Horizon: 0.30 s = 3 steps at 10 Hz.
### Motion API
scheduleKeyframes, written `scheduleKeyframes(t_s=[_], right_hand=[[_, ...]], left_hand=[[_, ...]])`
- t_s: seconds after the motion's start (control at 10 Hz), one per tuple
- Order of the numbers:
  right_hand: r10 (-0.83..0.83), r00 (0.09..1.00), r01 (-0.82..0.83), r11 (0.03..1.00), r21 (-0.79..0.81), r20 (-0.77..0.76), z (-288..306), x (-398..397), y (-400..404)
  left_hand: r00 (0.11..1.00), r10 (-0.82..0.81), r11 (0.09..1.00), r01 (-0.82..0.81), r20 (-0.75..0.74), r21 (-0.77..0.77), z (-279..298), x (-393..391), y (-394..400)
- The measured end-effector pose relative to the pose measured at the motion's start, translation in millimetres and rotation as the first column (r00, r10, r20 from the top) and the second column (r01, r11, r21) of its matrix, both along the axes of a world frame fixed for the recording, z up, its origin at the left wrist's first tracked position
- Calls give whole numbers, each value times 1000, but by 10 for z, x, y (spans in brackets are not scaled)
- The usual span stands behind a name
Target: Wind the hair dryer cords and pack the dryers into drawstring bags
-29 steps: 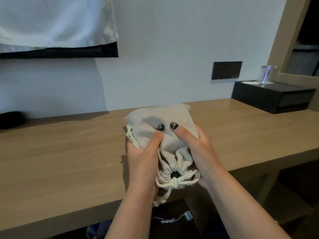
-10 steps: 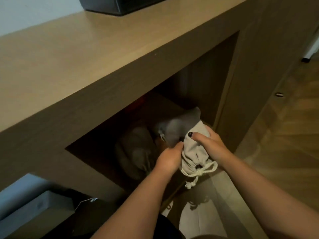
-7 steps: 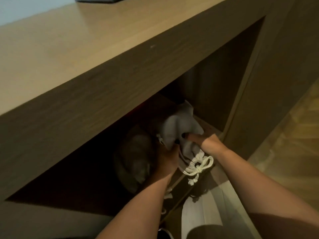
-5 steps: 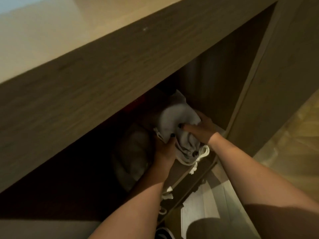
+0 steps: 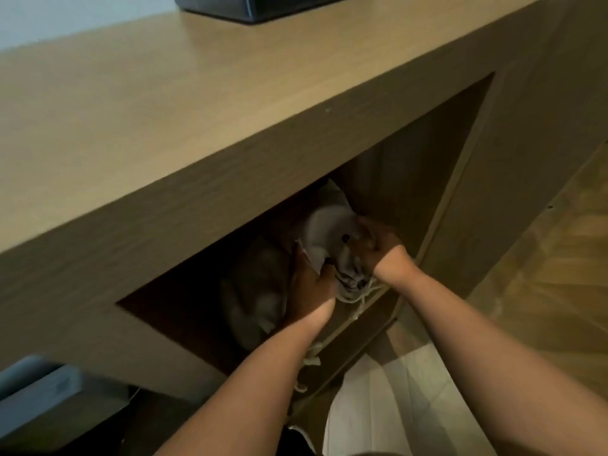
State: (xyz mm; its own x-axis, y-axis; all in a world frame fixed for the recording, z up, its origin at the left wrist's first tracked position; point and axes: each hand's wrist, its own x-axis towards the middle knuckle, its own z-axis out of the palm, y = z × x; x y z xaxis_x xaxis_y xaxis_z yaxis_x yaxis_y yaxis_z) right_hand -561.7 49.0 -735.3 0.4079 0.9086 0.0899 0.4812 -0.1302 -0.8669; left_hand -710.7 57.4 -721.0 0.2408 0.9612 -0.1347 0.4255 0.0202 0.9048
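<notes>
A pale linen drawstring bag [image 5: 329,232], full and tied shut, sits inside the dark compartment under the wooden desk. My left hand [image 5: 312,287] grips its left side and my right hand [image 5: 375,248] grips its right side near the gathered neck. Its white cord [image 5: 360,296] hangs over the compartment's front edge. A second filled bag [image 5: 256,291] lies in shadow to the left, touching my left hand. The dryers themselves are hidden inside the bags.
The desk top [image 5: 164,93] overhangs the compartment, with a black box [image 5: 256,6] at its back. A vertical wooden panel [image 5: 513,159] closes the compartment's right side. A grey box [image 5: 42,393] stands lower left and a white bag [image 5: 394,406] on the floor below.
The tied bag was carried from the desk top down into the compartment under it. Over the last second both hands pushed it deeper, beside the other bag.
</notes>
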Motion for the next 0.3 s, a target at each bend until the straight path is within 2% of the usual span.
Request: scheduleKeyframes(t_s=[0.1, 0.2, 0.3], right_hand=[[17, 1000, -19, 998, -60, -25, 221, -77, -276], [46, 997, -42, 997, -62, 65, 508, -199, -530], [69, 986, -58, 995, -75, 151, 758, -359, -780]], left_hand=[[996, -84, 996, 83, -40, -10, 397, -141, -245], [977, -158, 974, 130, -143, -186, 617, -378, -474], [974, -136, 989, 124, -179, -74, 901, -607, -694]])
